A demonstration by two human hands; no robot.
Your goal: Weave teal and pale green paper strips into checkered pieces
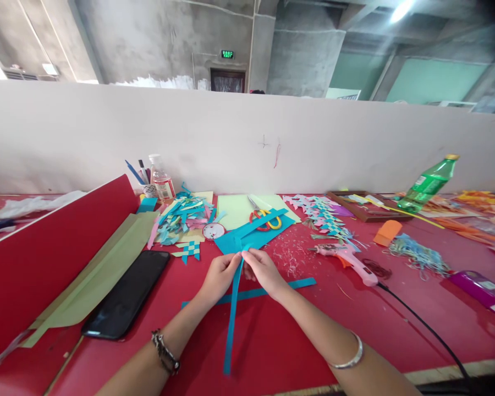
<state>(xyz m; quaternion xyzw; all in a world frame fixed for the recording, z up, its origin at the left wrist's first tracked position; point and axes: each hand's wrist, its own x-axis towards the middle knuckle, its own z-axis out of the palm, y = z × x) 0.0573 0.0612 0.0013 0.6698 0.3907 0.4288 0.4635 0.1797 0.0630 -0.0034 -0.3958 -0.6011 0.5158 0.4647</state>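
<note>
Running from mid-frame down to bottom centre, a blue strip [232, 324] is gripped at its upper end by the left hand [220, 275] and right hand [266, 270]; fingertips are closed on it, thumbs nearly together. A second blue strip [299, 284] is laid crosswise on the table, partly covered by the hands and wrists.

Surface: red table [202, 363], worn pale edge visible lower right. Mid-frame, just beyond the hands, a blue sheet [272, 234] and scissors [265, 212] are overlapped on a pale green sheet [233, 212]. Loose shreds are scattered right of centre. Cut scraps [181, 217] are heaped left of centre, with a clear bottle [163, 181] stood behind. Far left is closed off by a red board [66, 253]; olive sheets [103, 269] and a black phone [127, 294] are placed along it. Right of centre, woven paper pieces [325, 217] are piled and a pink glue gun [348, 258] is laid down, its cord led to lower right. A green bottle [431, 184] is seen tilted at upper right of the table.

Room: table is backed by a white partition [198, 137] spanning the frame, marked with a small cross near centre. Above it, bare concrete wall [169, 38], green-lit exit sign [227, 54] over a dark doorway [227, 81] top centre, ceiling lamp [401, 10] lit top right.
</note>
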